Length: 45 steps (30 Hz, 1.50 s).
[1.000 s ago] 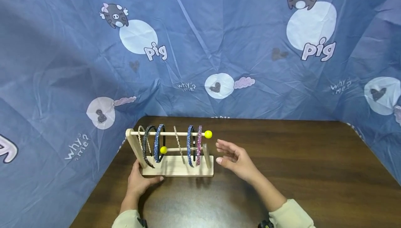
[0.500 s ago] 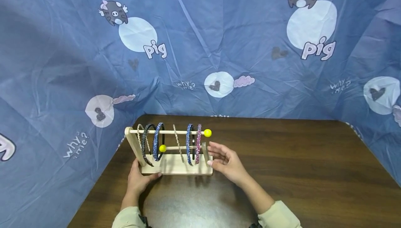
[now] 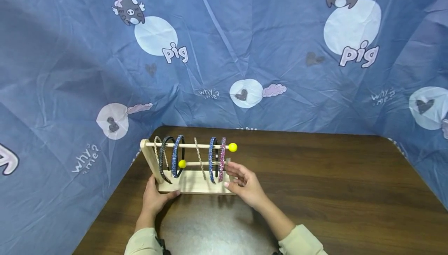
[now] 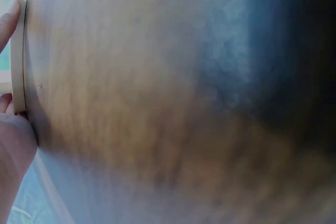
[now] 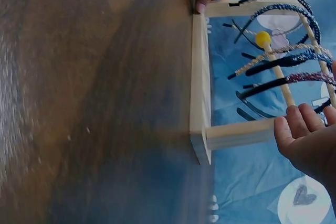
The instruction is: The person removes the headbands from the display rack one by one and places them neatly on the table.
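Note:
A pale wooden headband stand (image 3: 190, 187) stands on the left part of the table in the head view. My left hand (image 3: 154, 200) holds its left end, thumb along the front edge of the base. My right hand (image 3: 246, 189), fingers loosely bent, is at the short right post (image 5: 241, 132); in the right wrist view its fingertips reach the post's top. Nearest to it on the long upper rod hang a pink glittery headband (image 3: 222, 157) and a blue one (image 3: 211, 163). Further left are a beige braided headband (image 3: 200, 157), another blue one (image 3: 174, 161) and a black one (image 3: 161, 165).
Yellow balls cap the upper rod (image 3: 232, 147) and the lower rod (image 3: 182, 164). Dark brown wood-grain tabletop (image 3: 332, 181) extends to the right. Behind it hangs a blue cloth (image 3: 210, 33) printed with pigs and hearts.
My right hand has moved left from beside the stand to its short right post, now covering part of it. My left hand has stayed at the base's left end.

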Motion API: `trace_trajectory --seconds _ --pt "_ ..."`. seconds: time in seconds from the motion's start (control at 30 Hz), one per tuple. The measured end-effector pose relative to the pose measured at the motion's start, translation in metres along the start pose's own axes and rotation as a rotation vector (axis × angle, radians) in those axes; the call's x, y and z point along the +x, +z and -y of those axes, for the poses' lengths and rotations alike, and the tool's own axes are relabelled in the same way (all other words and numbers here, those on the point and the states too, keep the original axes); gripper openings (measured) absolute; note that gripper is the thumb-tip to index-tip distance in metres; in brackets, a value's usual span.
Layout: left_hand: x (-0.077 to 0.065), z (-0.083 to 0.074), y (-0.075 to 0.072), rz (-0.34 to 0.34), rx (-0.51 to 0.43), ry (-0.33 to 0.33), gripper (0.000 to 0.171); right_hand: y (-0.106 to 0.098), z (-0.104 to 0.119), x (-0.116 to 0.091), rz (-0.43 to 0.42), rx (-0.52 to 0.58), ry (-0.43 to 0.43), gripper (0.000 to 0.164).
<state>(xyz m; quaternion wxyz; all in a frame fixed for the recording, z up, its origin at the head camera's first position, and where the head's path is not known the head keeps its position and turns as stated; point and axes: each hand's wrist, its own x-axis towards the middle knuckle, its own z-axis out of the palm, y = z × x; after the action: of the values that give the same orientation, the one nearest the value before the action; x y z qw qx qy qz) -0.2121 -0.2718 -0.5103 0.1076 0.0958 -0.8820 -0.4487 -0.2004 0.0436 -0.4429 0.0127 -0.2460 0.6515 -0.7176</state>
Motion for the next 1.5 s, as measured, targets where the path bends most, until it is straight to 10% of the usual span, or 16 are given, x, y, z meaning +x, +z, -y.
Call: trace_trajectory --seconds 0.73,1.07,1.5 --pt "0.001 -0.002 0.0 0.004 -0.015 -0.005 0.099 0.019 0.016 0.0 -0.135 -0.072 -0.095 0.02" --pt "0.002 0.001 0.001 0.002 -0.021 -0.014 0.099 0.021 0.024 0.003 -0.133 -0.02 -0.029 0.018" --pt "-0.001 0.001 0.002 0.005 -0.006 -0.03 0.099 0.013 0.014 0.009 -0.128 -0.006 -0.147 0.018"
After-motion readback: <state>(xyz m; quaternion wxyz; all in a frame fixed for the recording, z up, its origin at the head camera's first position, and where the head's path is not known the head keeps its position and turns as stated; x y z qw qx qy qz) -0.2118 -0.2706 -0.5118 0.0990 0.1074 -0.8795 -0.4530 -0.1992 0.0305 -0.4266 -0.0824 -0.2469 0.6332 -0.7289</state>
